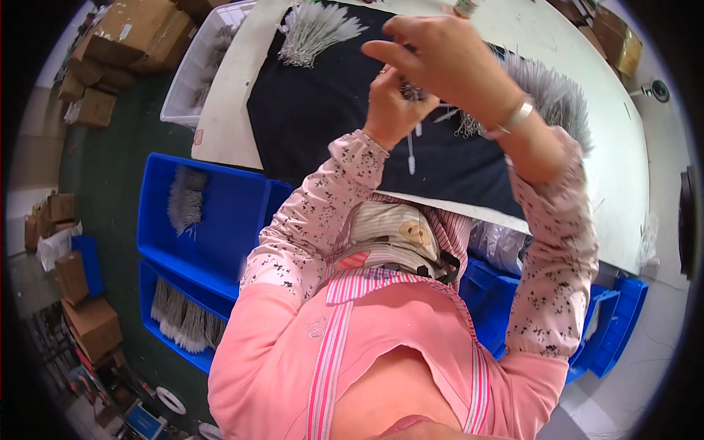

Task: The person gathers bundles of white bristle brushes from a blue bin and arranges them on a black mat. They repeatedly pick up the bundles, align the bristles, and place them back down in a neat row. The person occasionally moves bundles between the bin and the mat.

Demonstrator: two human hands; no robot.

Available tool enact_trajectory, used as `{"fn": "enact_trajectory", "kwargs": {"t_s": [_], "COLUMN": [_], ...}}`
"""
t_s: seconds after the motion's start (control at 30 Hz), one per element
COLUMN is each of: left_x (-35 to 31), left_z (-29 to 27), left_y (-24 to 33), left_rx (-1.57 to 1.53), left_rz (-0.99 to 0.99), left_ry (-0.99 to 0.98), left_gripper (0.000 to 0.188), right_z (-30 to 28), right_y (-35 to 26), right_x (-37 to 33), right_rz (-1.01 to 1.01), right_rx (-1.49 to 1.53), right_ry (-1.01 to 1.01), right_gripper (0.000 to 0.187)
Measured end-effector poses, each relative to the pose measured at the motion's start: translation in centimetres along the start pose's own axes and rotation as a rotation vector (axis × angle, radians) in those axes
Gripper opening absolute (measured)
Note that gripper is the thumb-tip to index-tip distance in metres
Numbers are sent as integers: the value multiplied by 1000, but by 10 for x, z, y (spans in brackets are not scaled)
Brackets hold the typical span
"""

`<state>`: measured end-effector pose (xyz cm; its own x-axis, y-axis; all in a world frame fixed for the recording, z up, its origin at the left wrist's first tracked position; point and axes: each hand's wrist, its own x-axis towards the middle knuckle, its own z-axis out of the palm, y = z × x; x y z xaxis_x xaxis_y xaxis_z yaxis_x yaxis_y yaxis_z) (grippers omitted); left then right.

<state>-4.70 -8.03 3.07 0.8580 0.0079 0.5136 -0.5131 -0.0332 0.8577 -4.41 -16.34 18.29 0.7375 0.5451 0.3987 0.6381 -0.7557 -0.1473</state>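
My left hand (396, 106) is closed around a bundle of thin wire-handled brushes (414, 92); their looped wire ends show at the top of the fist. Below that hand is a slim white brush tip (411, 163); whether it hangs from the bundle or lies on the cloth I cannot tell. Just above, my right hand (444, 62) hovers palm down, thumb and forefinger apart, with nothing visible between their tips. Its other fingers are hidden. Piles of similar grey-white brushes lie at the far left (319, 31) and at the right (550, 88) on a black cloth (308, 110).
The cloth covers part of a white table (227, 117). At its left stands a white bin (180, 95) with more brushes. Blue bins (158, 191) holding brush bundles stand lower left; other blue bins (623, 323) are lower right. Cardboard boxes (132, 33) are stacked far left.
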Motion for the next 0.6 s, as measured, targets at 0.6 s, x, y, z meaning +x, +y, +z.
{"fn": "enact_trajectory", "kwargs": {"t_s": [0.6], "left_x": [6], "left_z": [-5], "left_y": [-31], "left_rx": [-52], "left_rz": [-79], "left_ry": [-254], "left_gripper": [36], "right_z": [105], "right_y": [40], "right_x": [-16], "right_rz": [193], "right_rx": [-41], "right_ry": [-16], "right_gripper": [59]}}
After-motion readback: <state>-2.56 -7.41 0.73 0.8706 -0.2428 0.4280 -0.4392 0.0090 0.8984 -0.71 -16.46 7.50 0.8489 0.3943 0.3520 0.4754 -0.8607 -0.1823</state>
